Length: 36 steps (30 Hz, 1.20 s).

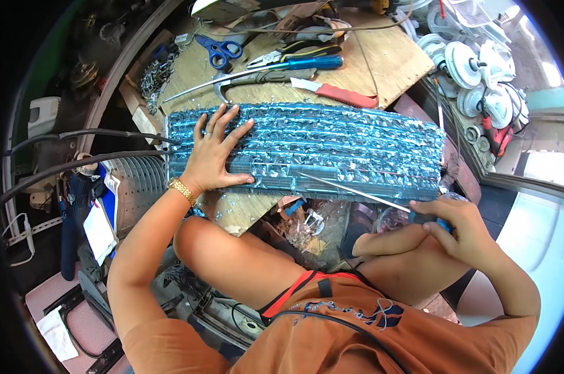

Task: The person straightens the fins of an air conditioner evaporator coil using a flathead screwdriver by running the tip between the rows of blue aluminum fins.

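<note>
A long finned coil (pixel 356 140), bluish and metallic, lies across the wooden table's near edge. Its fins are torn and crumpled in rows, while a smoother strip runs along the side closest to me. My left hand (pixel 216 153) rests on the coil's left part with fingers spread, holding it from above. A gold watch circles that wrist. In my right hand (pixel 459 224), wrapped round its blue handle, is a long screwdriver (pixel 360 192). Its metal shaft reaches left over the coil's near strip, the tip touching or just above the fins. Two black tubes (pixel 95 133) meet the coil's left end.
Behind the coil lie blue scissors (pixel 218 51), pliers (pixel 294 54), another blue-handled screwdriver (pixel 316 63), a curved hook-like blade (pixel 222 90) and a red-handled knife (pixel 338 93). White round parts (pixel 465 65) are piled at the far right. Scraps (pixel 310 227) lie below the table edge.
</note>
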Motion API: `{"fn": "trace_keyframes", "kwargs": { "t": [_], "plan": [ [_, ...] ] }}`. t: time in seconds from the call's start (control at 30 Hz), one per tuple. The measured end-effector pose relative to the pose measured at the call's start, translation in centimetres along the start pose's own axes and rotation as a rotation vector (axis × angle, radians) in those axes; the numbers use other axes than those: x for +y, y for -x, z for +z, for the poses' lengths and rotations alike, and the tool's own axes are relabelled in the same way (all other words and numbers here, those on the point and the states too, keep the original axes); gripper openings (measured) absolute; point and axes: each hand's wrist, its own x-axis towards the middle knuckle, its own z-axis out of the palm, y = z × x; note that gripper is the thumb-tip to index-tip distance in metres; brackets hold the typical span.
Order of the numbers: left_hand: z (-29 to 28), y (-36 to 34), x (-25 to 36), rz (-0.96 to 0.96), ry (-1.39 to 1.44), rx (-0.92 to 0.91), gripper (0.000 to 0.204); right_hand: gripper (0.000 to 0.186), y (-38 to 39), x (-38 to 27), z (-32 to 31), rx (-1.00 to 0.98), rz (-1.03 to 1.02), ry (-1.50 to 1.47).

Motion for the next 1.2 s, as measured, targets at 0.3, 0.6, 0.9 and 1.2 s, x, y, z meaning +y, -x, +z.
{"fn": "trace_keyframes", "kwargs": {
  "t": [0.3,0.6,0.9,1.2],
  "plan": [
    [-0.1,-0.1,-0.3,0.007,-0.005,0.005,0.116,0.039,-0.4,-4.0,-1.2,-0.098,0.024,0.353],
    [-0.1,0.1,-0.9,0.005,-0.007,0.006,0.117,0.039,0.7,-3.1,-0.1,0.026,0.052,0.144],
    [0.1,0.1,0.1,-0.011,0.002,-0.008,0.117,0.037,-1.4,-3.2,-0.4,-0.031,0.055,0.161],
    [-0.1,-0.1,-0.6,0.013,-0.008,0.026,0.118,0.043,-1.4,-3.1,-0.8,-0.063,0.021,0.185]
  ]
}}
